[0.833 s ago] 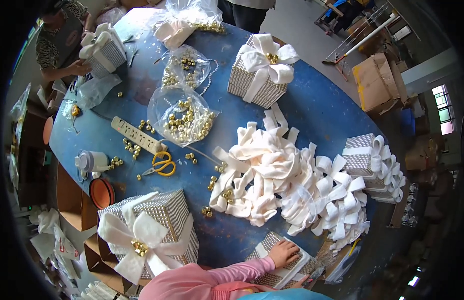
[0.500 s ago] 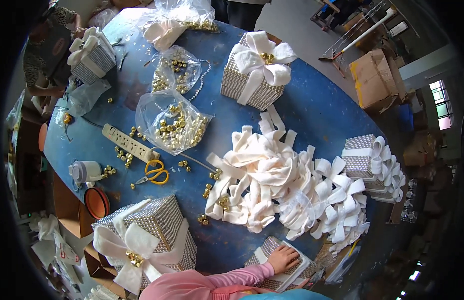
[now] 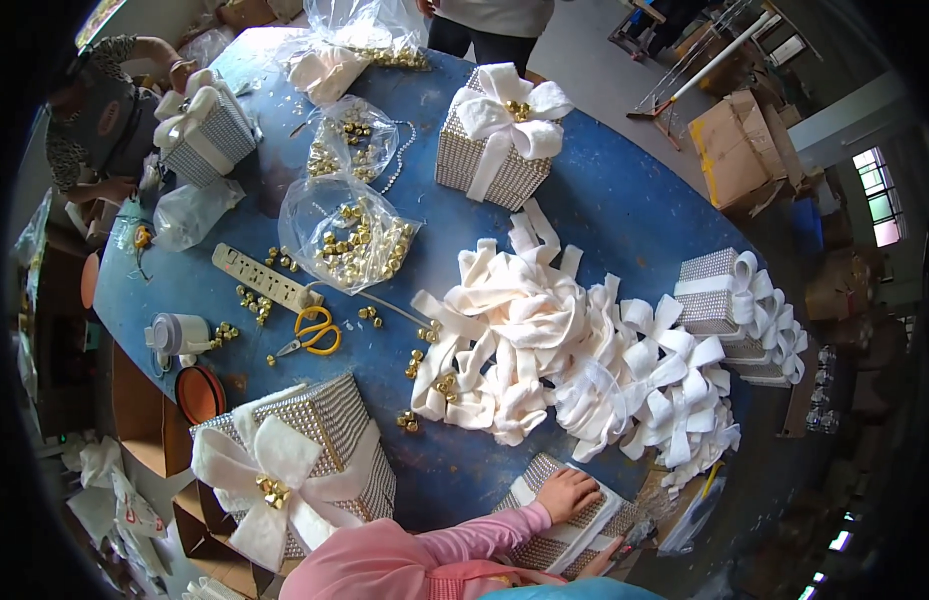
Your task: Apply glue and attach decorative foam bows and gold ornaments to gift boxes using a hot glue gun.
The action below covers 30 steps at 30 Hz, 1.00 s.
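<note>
My left hand [image 3: 569, 496], at the end of a pink sleeve, lies over the top of a rhinestone-covered gift box [image 3: 544, 548] at the lower edge. Its fingers stretch across the box and its white felt band. Only a small part of my right hand [image 3: 598, 560] shows, against the box's near right side; most of its fingers are hidden. To the left stands a larger rhinestone gift box [image 3: 329, 425] with a white bow [image 3: 284, 455] and gold bells [image 3: 273, 491] at its centre. Beyond my left hand lies a heap of white felt strips [image 3: 524, 320].
Yellow-handled scissors [image 3: 316, 330], a power strip [image 3: 264, 277] and a bag of gold bells [image 3: 364, 240] lie on the blue table [image 3: 624, 210]. Bowed boxes stand at the far side [image 3: 494, 150] and right edge [image 3: 709, 290]. A co-worker [image 3: 104, 130] handles another box [image 3: 209, 130].
The whole view has shifted a little. Part of my right hand has come into sight beside the box, while my left hand stays on it. A person at the far edge shows more.
</note>
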Available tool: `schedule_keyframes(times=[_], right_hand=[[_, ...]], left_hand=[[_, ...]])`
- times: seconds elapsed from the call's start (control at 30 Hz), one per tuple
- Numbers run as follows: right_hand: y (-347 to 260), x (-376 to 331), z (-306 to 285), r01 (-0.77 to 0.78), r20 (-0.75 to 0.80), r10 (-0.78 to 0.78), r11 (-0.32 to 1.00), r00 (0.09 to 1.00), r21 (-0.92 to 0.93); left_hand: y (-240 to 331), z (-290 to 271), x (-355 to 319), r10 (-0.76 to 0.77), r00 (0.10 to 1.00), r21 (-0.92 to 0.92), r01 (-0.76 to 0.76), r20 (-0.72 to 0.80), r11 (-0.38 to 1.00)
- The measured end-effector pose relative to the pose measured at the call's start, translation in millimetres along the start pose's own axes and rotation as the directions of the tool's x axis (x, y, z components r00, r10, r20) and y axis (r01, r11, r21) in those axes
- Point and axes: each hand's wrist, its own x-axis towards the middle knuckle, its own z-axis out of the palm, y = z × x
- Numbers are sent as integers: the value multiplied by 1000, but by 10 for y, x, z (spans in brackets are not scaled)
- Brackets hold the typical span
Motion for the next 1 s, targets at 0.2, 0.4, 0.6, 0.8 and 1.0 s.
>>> schedule_keyframes(times=[0.2,0.4,0.6,0.8,1.0], right_hand=[[371,51,9,75,-67,-70,993,995,86],[545,142,38,206,-179,-180,969,967,139],[252,56,-115,183,-150,-183,983,972,-12],[695,231,87,260,-144,-236,947,961,187],[250,10,-83,113,-96,-93,969,991,221]], left_hand=[[30,18,-24,-4,999,16,4,34,1000],[-28,71,-26,28,999,25,-29,38,999],[-9,47,-32,19,999,50,-22,49,999],[-5,54,-27,53,998,40,-55,38,998],[12,45,-38,34,998,53,-37,51,998]])
